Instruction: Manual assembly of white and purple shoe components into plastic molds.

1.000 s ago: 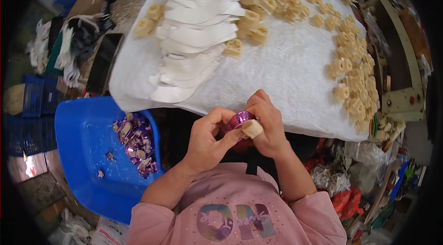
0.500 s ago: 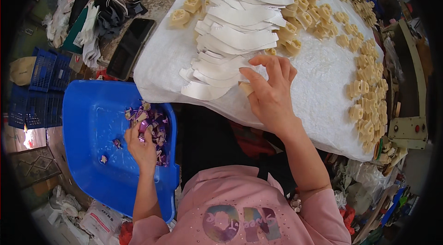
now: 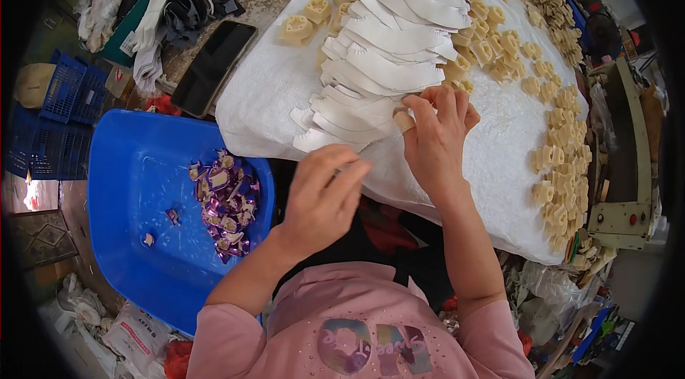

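Observation:
White curved strips (image 3: 385,69) with toothed edges lie overlapped in a long stack on a white-covered work surface (image 3: 492,201). At the stack's lower right edge, my right hand (image 3: 439,140) has its fingers bent and thumb drawn in, closed on the end of a strip. A beige band (image 3: 404,121) wraps that thumb. My left hand (image 3: 321,197) is in the air over the surface's near edge, slightly blurred, its fingers stretched to the right with nothing visible in them. To its left, shiny purple wrapped pieces (image 3: 225,204) with beige parts lie heaped in a blue tub (image 3: 128,236).
Beige moulded pieces (image 3: 564,165) are grouped along the right side, with more beside the strips. A black phone (image 3: 214,69) lies at the left, near gloves and cloths (image 3: 146,29). Blue crates (image 3: 68,97) stand far left; a grey-green machine frame (image 3: 628,215) is at right.
My left hand has left the purple pieces in the tub and moved right, over the surface edge. My right fingers have drawn together at the strips. The view has shifted slightly.

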Demonstrator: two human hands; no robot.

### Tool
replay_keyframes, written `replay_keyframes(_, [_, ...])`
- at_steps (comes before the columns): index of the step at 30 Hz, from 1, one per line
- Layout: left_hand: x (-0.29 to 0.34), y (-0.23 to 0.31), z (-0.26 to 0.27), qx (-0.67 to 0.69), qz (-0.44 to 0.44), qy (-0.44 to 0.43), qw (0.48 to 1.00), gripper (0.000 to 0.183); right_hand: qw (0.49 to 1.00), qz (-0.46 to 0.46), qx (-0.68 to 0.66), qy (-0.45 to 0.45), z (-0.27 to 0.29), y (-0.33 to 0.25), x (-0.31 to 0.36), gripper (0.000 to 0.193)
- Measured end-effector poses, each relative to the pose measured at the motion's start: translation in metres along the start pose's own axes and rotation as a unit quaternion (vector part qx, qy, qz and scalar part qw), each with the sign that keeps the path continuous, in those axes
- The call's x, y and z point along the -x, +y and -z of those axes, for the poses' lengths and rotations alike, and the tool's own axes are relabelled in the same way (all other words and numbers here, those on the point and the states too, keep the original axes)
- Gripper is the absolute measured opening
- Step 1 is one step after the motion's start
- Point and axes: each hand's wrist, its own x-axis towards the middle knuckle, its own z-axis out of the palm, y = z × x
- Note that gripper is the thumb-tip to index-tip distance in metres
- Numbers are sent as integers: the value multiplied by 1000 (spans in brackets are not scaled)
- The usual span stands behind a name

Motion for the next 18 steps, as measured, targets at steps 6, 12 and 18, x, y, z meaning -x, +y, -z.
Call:
replay_keyframes(6, [-9,-4,-23,-63,-28,-51,996,36,1000,2,-4,-9,1,-2,-1,25])
replay_keyframes(12, [-1,-15,-28,-93,-38,-51,994,39,996,81,31,-3,5,-11,7,22])
replay_keyframes(18, [2,-20,-30,-85,-39,-37,995,39,978,159,-127,-48,-1,2,23,30])
